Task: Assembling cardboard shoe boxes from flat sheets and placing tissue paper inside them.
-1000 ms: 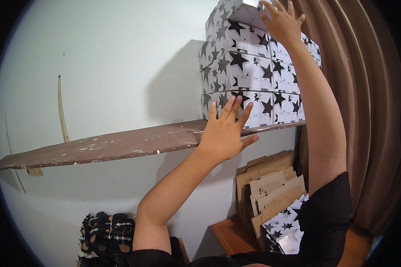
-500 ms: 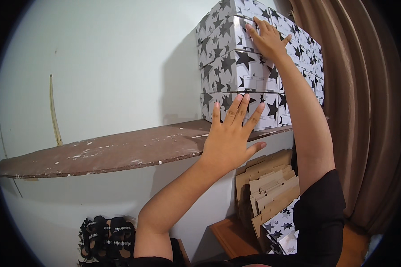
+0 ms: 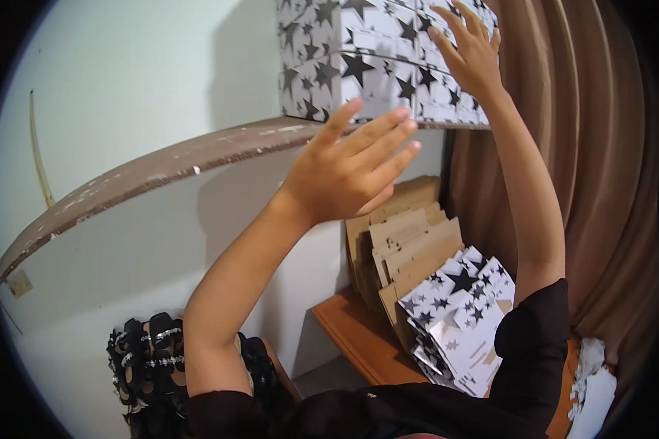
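White boxes printed with black and grey stars (image 3: 370, 84) stand stacked on a brown, paint-specked wall shelf (image 3: 220, 146); their top runs out of view. My right hand (image 3: 472, 58) is raised at the right side of the stack, fingers spread and slightly bent, holding nothing. Whether its fingertips touch a box I cannot tell. Lower and to the left, my left hand (image 3: 355, 164) hangs in front of the shelf edge and the bottom box. Its fingers are stretched out to the upper right, with nothing in them.
Below the shelf, flattened brown cardboard (image 3: 417, 241) and star-printed card sheets (image 3: 461, 314) lean on a wooden table (image 3: 351, 333). Black sandals with shiny straps (image 3: 150, 358) sit at the lower left. A brown curtain (image 3: 564, 183) hangs along the right, with crumpled white paper (image 3: 593, 388) beneath.
The view has tilted down and right, so the boxes sit higher in it. My left hand has turned, its fingers swinging from upward to rightward. My right hand now appears farther right along the stack.
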A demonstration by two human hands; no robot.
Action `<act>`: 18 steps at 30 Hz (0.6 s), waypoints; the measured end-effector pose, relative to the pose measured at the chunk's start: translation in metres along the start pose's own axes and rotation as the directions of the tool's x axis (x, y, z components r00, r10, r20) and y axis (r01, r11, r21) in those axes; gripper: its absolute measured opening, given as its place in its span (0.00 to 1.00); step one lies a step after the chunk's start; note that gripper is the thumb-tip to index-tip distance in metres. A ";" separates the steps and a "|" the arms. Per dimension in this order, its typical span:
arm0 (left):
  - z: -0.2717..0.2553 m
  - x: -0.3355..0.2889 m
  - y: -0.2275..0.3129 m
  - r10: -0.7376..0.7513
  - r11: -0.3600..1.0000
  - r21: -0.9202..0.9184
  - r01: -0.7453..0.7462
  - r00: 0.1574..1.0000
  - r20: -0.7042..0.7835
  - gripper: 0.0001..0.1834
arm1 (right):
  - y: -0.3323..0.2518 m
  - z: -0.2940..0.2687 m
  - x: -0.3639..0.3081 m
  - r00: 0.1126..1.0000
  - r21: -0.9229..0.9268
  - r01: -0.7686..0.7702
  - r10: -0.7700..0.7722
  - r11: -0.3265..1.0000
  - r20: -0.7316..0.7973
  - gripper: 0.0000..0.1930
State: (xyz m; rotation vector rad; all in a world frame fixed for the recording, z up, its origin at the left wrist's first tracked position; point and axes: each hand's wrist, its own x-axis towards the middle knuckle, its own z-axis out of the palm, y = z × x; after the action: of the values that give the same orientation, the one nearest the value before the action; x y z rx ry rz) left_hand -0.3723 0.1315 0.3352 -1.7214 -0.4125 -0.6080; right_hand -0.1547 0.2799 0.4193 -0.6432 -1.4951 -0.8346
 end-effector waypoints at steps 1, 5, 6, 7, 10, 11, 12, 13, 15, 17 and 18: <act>-0.001 -0.002 0.016 -0.088 0.995 -0.048 0.089 0.996 0.015 0.18 | 0.017 -0.009 -0.022 0.997 -0.130 0.061 -0.067 0.990 -0.039 0.22; -0.034 -0.041 0.082 -0.234 0.909 -0.341 0.237 0.971 0.052 0.13 | -0.016 -0.053 -0.107 0.999 0.125 -0.027 0.025 0.992 0.021 0.19; -0.039 -0.053 0.101 -0.282 0.880 -0.385 0.277 0.958 0.045 0.12 | -0.024 -0.066 -0.132 0.997 0.130 -0.034 0.024 0.991 0.079 0.20; -0.042 -0.067 0.119 -0.330 0.850 -0.420 0.318 0.943 0.046 0.11 | -0.034 -0.079 -0.158 0.991 0.144 -0.043 0.023 0.989 0.133 0.20; -0.028 -0.104 0.181 -0.535 0.640 -0.583 0.501 0.835 0.131 0.09 | -0.047 -0.115 -0.260 0.926 0.187 -0.212 0.136 0.959 0.353 0.22; -0.018 -0.117 0.204 -0.530 0.617 -0.613 0.494 0.836 0.141 0.09 | -0.049 -0.126 -0.303 0.873 0.159 -0.296 0.199 0.942 0.446 0.23; -0.008 -0.130 0.230 -0.612 0.460 -0.647 0.609 0.745 0.267 0.08 | -0.053 -0.140 -0.348 0.773 0.042 -0.375 0.288 0.926 0.565 0.24; 0.000 -0.139 0.257 -0.660 0.289 -0.655 0.698 0.641 0.392 0.08 | -0.053 -0.158 -0.395 0.654 -0.089 -0.431 0.379 0.898 0.654 0.26; 0.005 -0.152 0.313 -0.630 0.137 -0.677 0.723 0.591 0.504 0.08 | -0.047 -0.201 -0.496 0.472 -0.304 -0.517 0.563 0.800 0.678 0.30; -0.006 -0.167 0.352 -0.560 -0.007 -0.651 0.759 0.536 0.631 0.07 | -0.063 -0.232 -0.551 0.228 -0.426 -0.623 0.673 0.656 0.703 0.37; -0.007 -0.173 0.373 -0.529 -0.057 -0.644 0.763 0.524 0.668 0.07 | -0.072 -0.244 -0.564 0.097 -0.539 -0.603 0.724 0.588 0.683 0.41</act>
State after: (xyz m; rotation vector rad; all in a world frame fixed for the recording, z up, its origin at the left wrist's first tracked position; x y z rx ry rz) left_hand -0.2983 0.0456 -0.0601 -2.6823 -1.3646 -1.6634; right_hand -0.0122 0.0864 -0.1504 -1.9232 -1.7104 0.2890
